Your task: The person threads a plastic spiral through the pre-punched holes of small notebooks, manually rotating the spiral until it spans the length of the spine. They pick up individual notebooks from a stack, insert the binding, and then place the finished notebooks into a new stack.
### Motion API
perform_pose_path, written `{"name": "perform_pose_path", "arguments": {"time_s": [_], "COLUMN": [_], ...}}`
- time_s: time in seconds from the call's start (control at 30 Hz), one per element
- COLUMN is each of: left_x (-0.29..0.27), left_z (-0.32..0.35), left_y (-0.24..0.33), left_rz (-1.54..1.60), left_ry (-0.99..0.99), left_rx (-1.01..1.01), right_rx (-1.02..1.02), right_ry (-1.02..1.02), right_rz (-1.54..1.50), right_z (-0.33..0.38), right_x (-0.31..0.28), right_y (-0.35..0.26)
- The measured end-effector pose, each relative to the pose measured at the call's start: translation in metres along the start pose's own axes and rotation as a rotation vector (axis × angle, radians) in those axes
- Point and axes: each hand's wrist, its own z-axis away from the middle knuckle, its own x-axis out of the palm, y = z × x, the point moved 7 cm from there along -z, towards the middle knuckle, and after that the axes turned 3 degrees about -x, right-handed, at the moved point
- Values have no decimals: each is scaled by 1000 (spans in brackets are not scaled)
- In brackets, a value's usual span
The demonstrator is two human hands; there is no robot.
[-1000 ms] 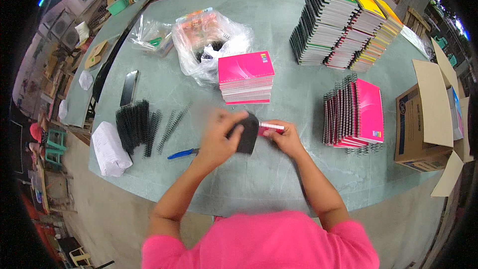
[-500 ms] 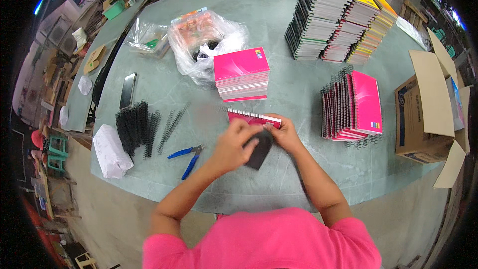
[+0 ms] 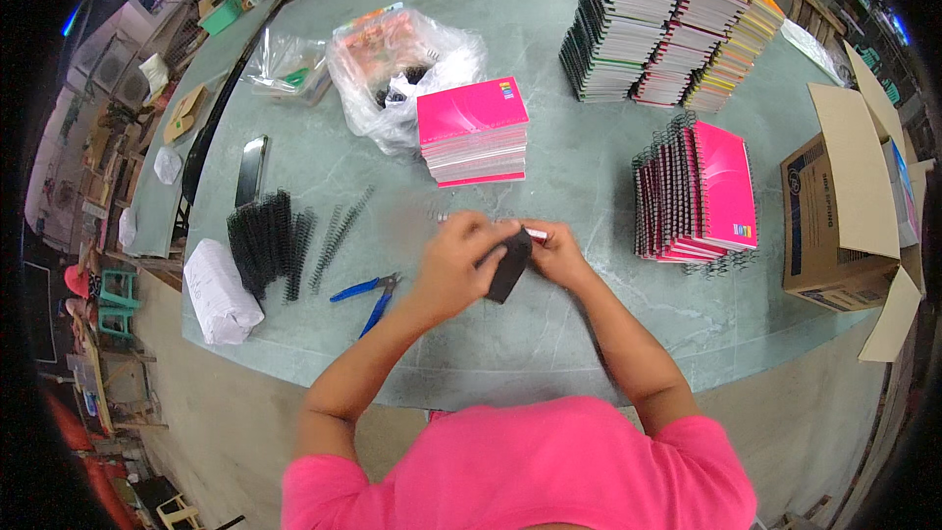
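Note:
My right hand [image 3: 559, 253] is closed round a small pink notebook [image 3: 537, 235], seen almost edge-on and mostly hidden behind my fingers. My left hand [image 3: 456, 260] has its fingers bent and pressed at the notebook's upper side; what they grip is hidden. A dark, flat piece [image 3: 510, 273] shows just below the left fingertips; I cannot tell whether it is held or lies on the table. Beyond my hands stands a stack of pink-covered notebooks [image 3: 473, 128]. Blue-handled cutting pliers [image 3: 368, 296] lie left of my left forearm, near loose black spiral coils [image 3: 339, 236].
Coil-bound pink notebooks [image 3: 721, 186] stand at the right, beside an open cardboard box [image 3: 829, 226]. Tall stacks of green, red and yellow notebooks [image 3: 638, 39] rise behind. At left are bundled black coils [image 3: 265, 245], a phone [image 3: 252, 172], a white wrapped packet [image 3: 221, 294] and plastic bags [image 3: 392, 69].
The notebook's pink cover and white coil edge showed before; now it is turned edge-on and mostly hidden. My hands have moved slightly away from me. The view has shifted a little.

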Motion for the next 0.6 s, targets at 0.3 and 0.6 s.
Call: {"name": "perform_pose_path", "arguments": {"time_s": [0.3, 0.6], "left_x": [15, 14], "left_z": [27, 42], "left_y": [-9, 19], "left_rz": [111, 115], "left_ry": [-232, -379], "left_rx": [-227, -177], "right_rx": [-191, 17], "right_ry": [-14, 54], "right_rz": [46, -14], "right_z": [-2, -4], "right_x": [3, -3], "right_y": [-23, -10]}}
